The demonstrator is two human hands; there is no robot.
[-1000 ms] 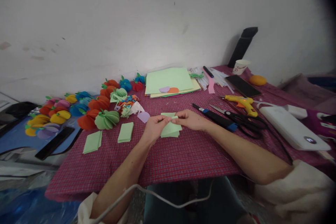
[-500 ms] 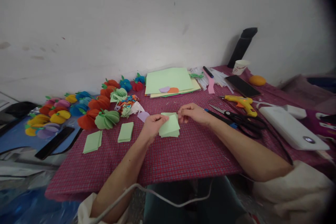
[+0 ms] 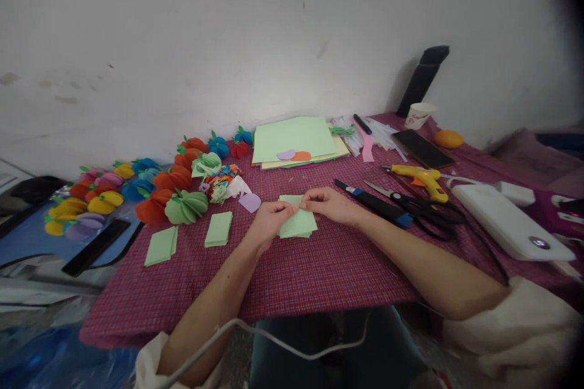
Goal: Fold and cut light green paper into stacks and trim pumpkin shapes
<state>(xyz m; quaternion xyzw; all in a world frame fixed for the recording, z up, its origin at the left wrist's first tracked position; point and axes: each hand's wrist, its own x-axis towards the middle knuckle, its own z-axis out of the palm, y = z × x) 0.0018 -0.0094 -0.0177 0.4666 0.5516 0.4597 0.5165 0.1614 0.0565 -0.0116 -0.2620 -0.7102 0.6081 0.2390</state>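
Light green paper pieces (image 3: 296, 226) are layered together in front of me, above the checked cloth. My left hand (image 3: 271, 222) is closed on their left side, with the thumb on top. At the upper edge my right hand (image 3: 326, 203) pinches the paper, its fingertips close to the left thumb. The fingers under the paper are hidden. To the left lie two small stacks of green paper, a nearer stack (image 3: 218, 230) and a farther stack (image 3: 161, 246). A lilac paper piece (image 3: 249, 202) rests just beyond my left hand.
Paper pumpkins (image 3: 186, 206) crowd the left side. Large paper sheets (image 3: 294, 134) lie at the back. On the right are a utility knife (image 3: 381, 206), scissors (image 3: 426, 211), a yellow glue gun (image 3: 422, 179), a phone (image 3: 422, 149), a white power bank (image 3: 511, 225) and a paper cup (image 3: 418, 115).
My right hand has moved left, from beside the green paper onto its upper edge, next to my left thumb. More of the utility knife now shows.
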